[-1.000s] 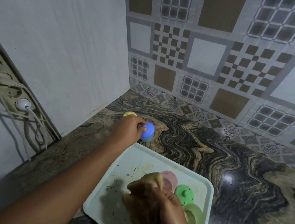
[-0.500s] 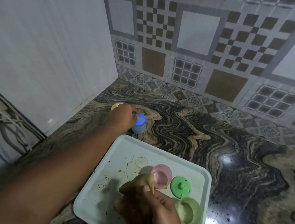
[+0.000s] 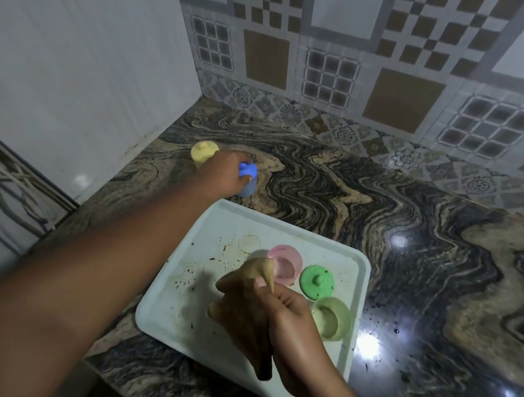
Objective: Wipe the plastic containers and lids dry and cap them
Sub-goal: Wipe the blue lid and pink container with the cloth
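Observation:
My left hand reaches across the counter and grips a blue capped container standing beyond the tray. Just left of it stands a yellow capped container. My right hand is over the white tray and holds a bunched tan cloth. On the tray lie an open pink container, a green lid with its knob up, and an open pale green container. The cloth partly hides the pink container.
The tray carries brown stains and crumbs. The dark marbled countertop stretches right, wet-looking with light glints. A white wall panel closes the left, the tiled wall the back. Cables hang at the left edge.
The view has tilted down and right. My left hand stays on the blue container beside the yellow one. My right hand keeps the cloth over the tray.

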